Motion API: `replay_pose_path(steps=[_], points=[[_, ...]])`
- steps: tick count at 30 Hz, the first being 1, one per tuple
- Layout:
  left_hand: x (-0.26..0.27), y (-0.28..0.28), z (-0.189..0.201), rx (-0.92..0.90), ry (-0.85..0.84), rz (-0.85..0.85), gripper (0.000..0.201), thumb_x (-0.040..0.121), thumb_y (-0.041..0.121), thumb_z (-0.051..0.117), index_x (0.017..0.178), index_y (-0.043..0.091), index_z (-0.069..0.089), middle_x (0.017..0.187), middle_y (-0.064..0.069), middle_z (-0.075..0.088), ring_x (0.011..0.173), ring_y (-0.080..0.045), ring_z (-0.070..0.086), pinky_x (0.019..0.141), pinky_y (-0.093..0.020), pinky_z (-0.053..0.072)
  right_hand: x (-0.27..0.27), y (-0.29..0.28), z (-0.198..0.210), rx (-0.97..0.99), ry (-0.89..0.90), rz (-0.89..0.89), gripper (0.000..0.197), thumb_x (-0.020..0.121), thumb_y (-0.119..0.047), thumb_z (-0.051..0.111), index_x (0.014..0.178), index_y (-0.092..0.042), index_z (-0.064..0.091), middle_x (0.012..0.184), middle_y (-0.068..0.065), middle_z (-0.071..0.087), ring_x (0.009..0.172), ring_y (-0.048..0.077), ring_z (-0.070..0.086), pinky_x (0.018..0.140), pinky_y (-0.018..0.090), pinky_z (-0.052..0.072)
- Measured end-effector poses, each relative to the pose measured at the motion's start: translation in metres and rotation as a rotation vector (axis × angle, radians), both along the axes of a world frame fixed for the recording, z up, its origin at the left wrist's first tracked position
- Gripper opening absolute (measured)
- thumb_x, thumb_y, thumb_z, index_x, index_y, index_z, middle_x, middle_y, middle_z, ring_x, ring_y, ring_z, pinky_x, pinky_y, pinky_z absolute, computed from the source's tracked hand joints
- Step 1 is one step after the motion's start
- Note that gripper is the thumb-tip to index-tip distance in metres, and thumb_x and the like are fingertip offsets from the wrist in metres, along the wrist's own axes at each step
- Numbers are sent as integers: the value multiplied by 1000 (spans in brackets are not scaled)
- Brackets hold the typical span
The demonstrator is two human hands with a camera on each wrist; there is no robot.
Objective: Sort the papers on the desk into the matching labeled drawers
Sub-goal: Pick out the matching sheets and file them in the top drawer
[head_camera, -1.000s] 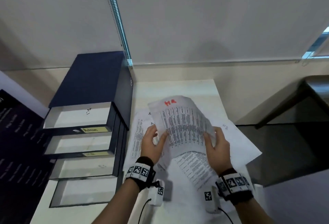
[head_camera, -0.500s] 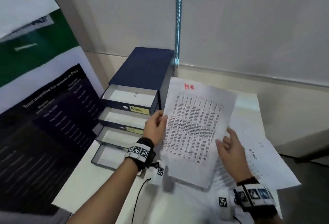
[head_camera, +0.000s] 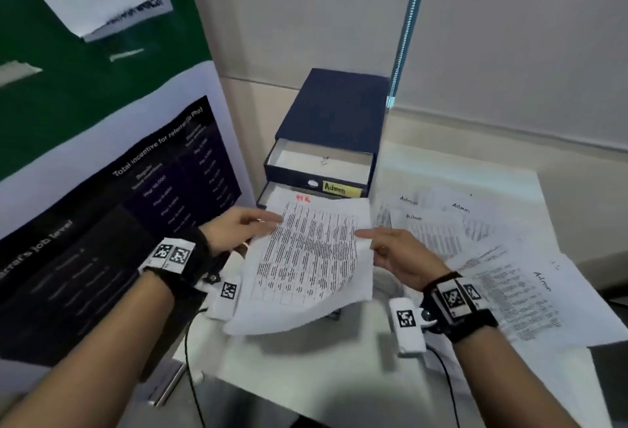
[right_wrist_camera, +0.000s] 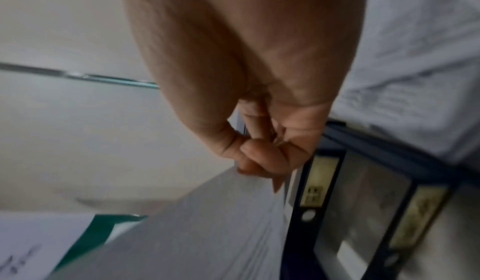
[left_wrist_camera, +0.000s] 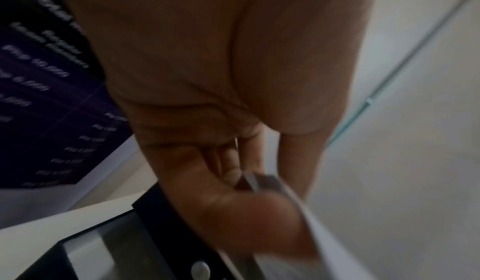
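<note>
Now I have the red-marked sheet (head_camera: 307, 254) pinched in both hands, left hand (head_camera: 234, 230) and right hand (head_camera: 396, 257), over the drawer (head_camera: 272, 194) below Admin; next, slide it in flat.

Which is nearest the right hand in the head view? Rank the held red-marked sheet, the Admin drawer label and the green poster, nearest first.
From the right hand:
1. Red-marked sheet, pinched at its right edge.
2. Admin drawer label, beyond, on the top drawer front.
3. Green poster, far left, upright.

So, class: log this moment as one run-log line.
left hand: pinches sheet | right hand: pinches sheet | over drawers | stage: filing
</note>
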State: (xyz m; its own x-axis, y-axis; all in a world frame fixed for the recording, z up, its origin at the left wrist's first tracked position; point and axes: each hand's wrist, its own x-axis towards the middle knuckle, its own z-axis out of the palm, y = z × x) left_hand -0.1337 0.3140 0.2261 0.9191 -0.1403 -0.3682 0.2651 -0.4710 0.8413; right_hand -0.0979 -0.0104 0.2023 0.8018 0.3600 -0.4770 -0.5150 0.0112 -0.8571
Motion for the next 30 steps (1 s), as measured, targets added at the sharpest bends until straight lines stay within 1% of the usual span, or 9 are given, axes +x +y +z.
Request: replay_pose_path(steps=[2,6,8,11,14,18,24,27,30], points=[[-10,18,8,-174,100,-19,29,96,20,58,124,22,64,99,3,75,86,-11,71,69,-24,58,-6,19,4,110,128,0,38,81,0,66,115,15,62,119,31,64,101,33,59,97,37,46],[-9,44,3,-351,64,-20,47,85,32,72,130,20,62,122,-7,69,99,-15,66,83,-25,55,0,41,-5,113,171,-146,30,82,3,64,111,9,68,125,27,61,89,25,58,79,22,50],[-1,50,-1,-405,78,8,61,71,46,82,126,26,65,100,-1,73,77,-14,65,61,-24,52,16,48,-15,68,139,-260,31,84,-1,67,113,8,67,131,31,55,96,31,52,89,31,45],[14,49,-12,-432,56,109,69,58,43,90,119,18,69,79,4,70,56,-4,55,45,-15,42,30,55,-11,-38,56,-312,30,94,5,52,122,-2,59,100,20,60,78,24,58,73,26,55],[35,44,-28,-343,24,240,32,82,23,78,113,18,72,115,-2,70,75,-5,61,56,-14,49,23,55,-5,-92,57,-141,31,93,-6,63,122,-14,56,90,13,66,67,20,63,72,34,56],[60,34,-53,-256,-40,297,22,87,23,74,109,20,73,123,4,66,102,-7,64,70,-19,55,12,57,-8,-26,159,47,38,87,1,68,123,-8,61,83,10,65,67,18,66,71,30,61],[85,9,-70,319,-350,324,23,86,27,73,108,22,71,117,-1,50,114,-21,49,101,-29,40,50,70,-23,-135,53,-250,23,85,11,66,108,12,66,79,17,68,63,18,65,62,20,59],[89,-4,-75,635,-495,146,17,90,39,64,105,35,70,125,7,48,121,-16,44,109,-38,33,69,77,-37,-241,30,-256,26,82,5,72,105,13,67,72,18,71,59,20,65,59,26,56],[93,-20,-79,675,-424,-154,34,99,48,42,107,31,71,118,12,64,110,-10,55,110,-41,28,80,86,-47,-343,-9,-217,24,80,2,75,102,10,69,72,20,72,60,22,65,57,30,56]])
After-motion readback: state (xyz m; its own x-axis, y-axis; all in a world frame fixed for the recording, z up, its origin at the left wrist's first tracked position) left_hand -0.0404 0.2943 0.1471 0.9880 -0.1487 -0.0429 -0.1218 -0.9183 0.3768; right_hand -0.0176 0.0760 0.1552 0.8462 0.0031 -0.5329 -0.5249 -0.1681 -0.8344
